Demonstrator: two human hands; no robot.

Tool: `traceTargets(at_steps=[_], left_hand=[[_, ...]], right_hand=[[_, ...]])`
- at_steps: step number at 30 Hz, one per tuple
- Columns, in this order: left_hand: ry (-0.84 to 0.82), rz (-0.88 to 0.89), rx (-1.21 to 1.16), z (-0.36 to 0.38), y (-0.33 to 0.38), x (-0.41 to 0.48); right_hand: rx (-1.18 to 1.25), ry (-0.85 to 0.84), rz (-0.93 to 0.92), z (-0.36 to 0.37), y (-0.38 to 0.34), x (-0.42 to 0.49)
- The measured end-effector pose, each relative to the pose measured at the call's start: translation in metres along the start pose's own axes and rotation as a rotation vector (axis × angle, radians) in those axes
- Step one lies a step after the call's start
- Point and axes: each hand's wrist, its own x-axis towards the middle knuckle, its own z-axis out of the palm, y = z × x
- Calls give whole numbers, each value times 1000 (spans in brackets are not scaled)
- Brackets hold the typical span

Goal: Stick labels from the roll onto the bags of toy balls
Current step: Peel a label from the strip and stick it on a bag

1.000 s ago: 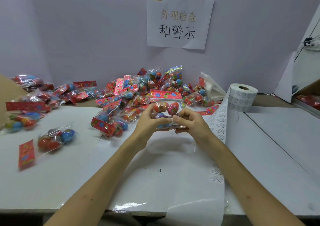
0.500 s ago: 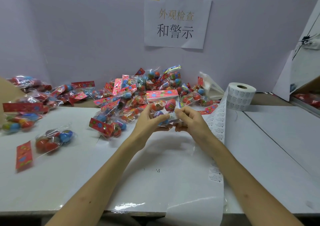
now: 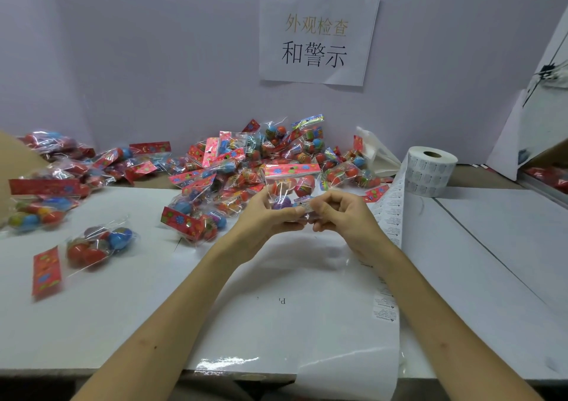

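I hold one clear bag of toy balls [image 3: 290, 185] with a pink header card upright above the table's middle. My left hand [image 3: 264, 213] grips its lower left side. My right hand [image 3: 341, 213] has curled fingers against the bag's lower right, where a small white label [image 3: 302, 204] sits on the plastic. The label roll [image 3: 430, 170] stands at the back right, and its printed strip [image 3: 388, 216] runs down the table past my right wrist.
A large pile of bagged balls [image 3: 246, 161] lies along the back wall. More bags [image 3: 98, 247] are scattered on the left, beside a cardboard edge [image 3: 18, 161]. A glossy white sheet [image 3: 276, 308] covers the table in front of me. A paper sign [image 3: 316, 35] hangs on the wall.
Both hands have lifted the bag slightly and tilted it upright. My right hand's fingers have curled tighter at the label on the bag's lower right.
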Motion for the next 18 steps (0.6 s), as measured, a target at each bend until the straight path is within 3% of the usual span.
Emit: traceTargets(at_steps=[7,18], left_hand=[[30,-2,-12,2,-3,2],[171,28,171,5,-3,5]], right_hand=[[-7,30,17,2,0,1],[-163,115,-81,3,3,1]])
